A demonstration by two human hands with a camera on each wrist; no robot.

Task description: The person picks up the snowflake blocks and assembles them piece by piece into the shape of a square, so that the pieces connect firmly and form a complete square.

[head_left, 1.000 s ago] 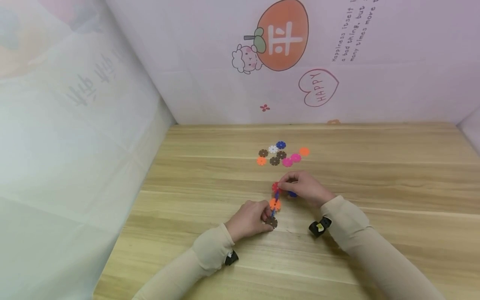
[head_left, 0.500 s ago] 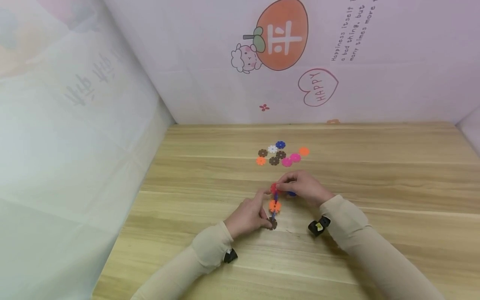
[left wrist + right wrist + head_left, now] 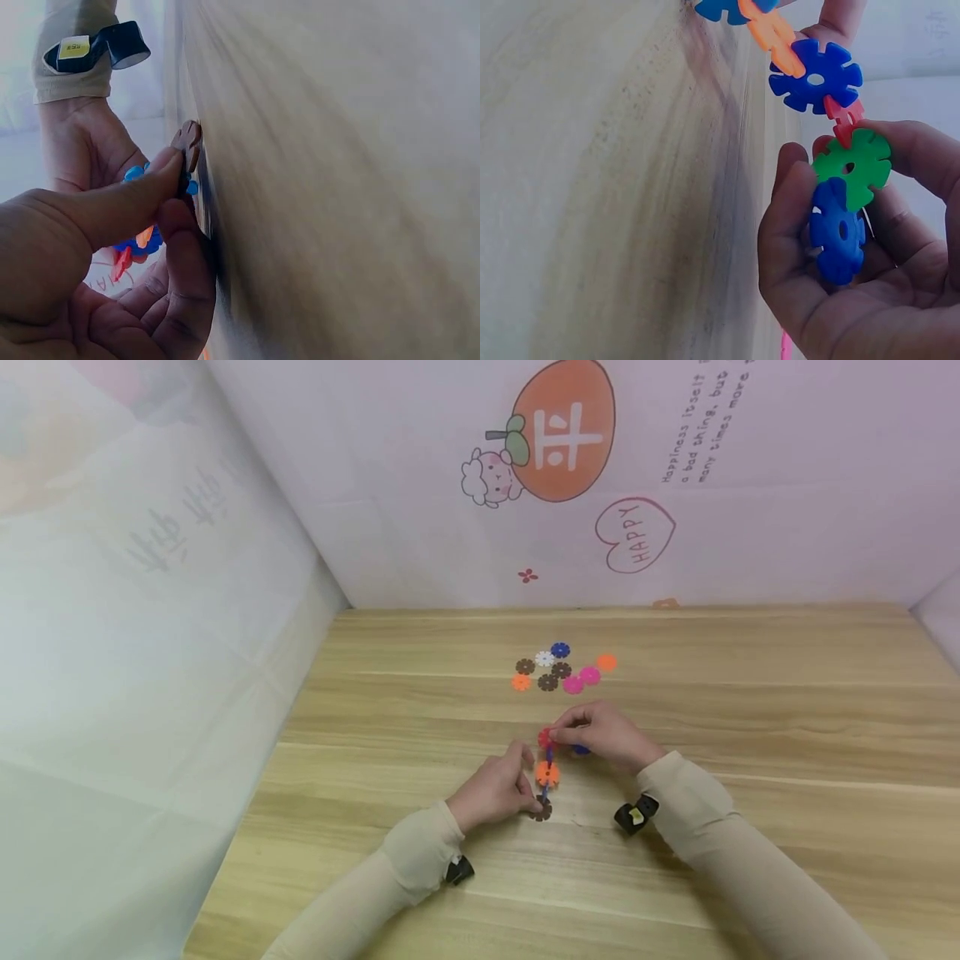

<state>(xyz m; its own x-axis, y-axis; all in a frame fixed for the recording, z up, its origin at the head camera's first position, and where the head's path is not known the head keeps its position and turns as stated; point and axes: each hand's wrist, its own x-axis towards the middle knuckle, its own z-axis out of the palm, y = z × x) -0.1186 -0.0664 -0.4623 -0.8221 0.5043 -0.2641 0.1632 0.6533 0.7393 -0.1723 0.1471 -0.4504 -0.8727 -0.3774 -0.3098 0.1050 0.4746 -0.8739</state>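
A chain of slotted snowflake discs runs between the two hands in the head view. At its near end a brown disc [image 3: 192, 137] is pinched by the left hand [image 3: 491, 791], thumb on its face. A light blue disc [image 3: 134, 173] joins it to an orange disc [image 3: 547, 774], then come a dark blue disc [image 3: 815, 78] and a red disc [image 3: 544, 738]. The right hand [image 3: 607, 732] grips a green disc [image 3: 861, 166] at the far end, with thumb and fingers around it. Slotted into the green one, another blue disc [image 3: 837, 234] lies within the right palm.
Behind the hands, several loose discs lie flat on the wooden table [image 3: 750, 710]: brown, white [image 3: 544, 658], blue [image 3: 560, 650], pink [image 3: 573, 685] and orange [image 3: 607, 662]. A printed white cloth [image 3: 420, 527] hangs along the table's back edge, another at the left.
The left index finger has straightened away from the brown disc toward the red one, then drawn back a little. The chain has shifted slightly toward the person. The right hand keeps its grip.
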